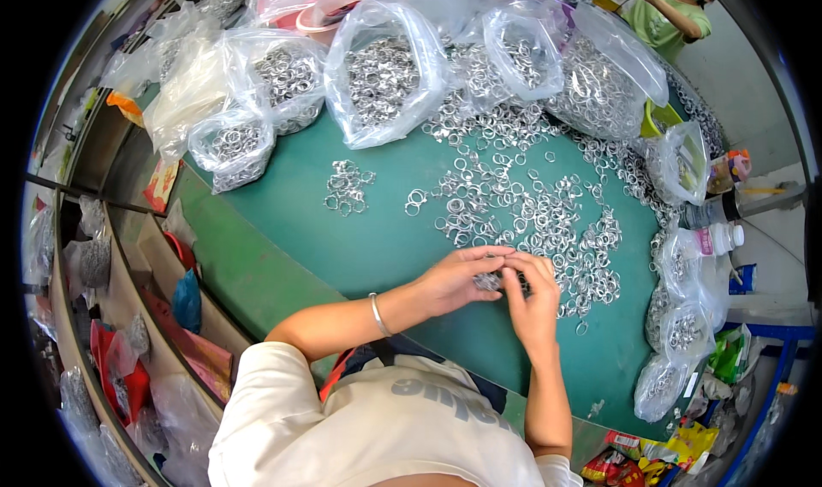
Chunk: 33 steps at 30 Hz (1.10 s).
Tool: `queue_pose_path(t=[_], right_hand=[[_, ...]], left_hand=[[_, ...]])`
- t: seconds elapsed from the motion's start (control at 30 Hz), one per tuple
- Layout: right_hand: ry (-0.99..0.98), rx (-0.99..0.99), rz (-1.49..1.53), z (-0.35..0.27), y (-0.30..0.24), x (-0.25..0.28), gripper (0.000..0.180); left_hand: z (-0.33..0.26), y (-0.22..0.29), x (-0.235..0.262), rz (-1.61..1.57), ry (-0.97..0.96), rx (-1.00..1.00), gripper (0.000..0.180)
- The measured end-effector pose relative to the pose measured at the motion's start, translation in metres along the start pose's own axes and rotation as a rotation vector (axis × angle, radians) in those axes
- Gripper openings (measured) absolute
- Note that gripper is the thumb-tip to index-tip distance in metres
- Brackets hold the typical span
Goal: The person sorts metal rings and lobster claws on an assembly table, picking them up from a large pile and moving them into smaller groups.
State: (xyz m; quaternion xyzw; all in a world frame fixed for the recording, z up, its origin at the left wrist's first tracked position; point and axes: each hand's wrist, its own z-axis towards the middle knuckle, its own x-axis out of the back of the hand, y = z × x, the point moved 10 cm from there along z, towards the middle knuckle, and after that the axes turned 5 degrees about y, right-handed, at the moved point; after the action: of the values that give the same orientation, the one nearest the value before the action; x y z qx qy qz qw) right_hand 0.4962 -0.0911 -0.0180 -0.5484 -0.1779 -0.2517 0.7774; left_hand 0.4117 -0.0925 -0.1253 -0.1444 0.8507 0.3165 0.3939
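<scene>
My left hand (458, 280) and my right hand (533, 297) meet over the green table (342, 247), fingertips pinched together on a small cluster of silver metal rings (490, 280). A silver bracelet circles my left wrist. Just beyond my hands lies a wide scatter of loose silver rings (522, 209). A smaller separate heap of rings (347, 187) sits to the left of it.
Several clear plastic bags of rings (381, 72) line the table's far side, and more bags (676, 324) stand at the right edge by a white bottle (715, 239). Another person in a green shirt (664, 12) works at the far right. Shelves with bags run along the left.
</scene>
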Motion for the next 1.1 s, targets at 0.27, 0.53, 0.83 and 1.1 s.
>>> queue_pose_path(t=[0.27, 0.53, 0.83, 1.1], right_hand=[[-0.043, -0.055, -0.444, -0.017, 0.035, 0.008, 0.040], [-0.018, -0.083, -0.689, -0.052, 0.068, 0.049, 0.044], [0.214, -0.152, -0.552, -0.049, 0.056, 0.078, 0.022], [0.144, -0.032, -0.557, -0.048, 0.065, 0.064, 0.014]], left_hand=[[-0.102, 0.178, 0.053, 1.725, 0.750, -1.185, 0.033], [-0.103, 0.173, 0.072, 2.185, 0.970, -1.004, 0.042], [-0.092, 0.150, 0.031, 2.133, 0.746, -0.981, 0.046], [-0.003, 0.024, -0.089, 2.122, -0.142, -1.073, 0.063]])
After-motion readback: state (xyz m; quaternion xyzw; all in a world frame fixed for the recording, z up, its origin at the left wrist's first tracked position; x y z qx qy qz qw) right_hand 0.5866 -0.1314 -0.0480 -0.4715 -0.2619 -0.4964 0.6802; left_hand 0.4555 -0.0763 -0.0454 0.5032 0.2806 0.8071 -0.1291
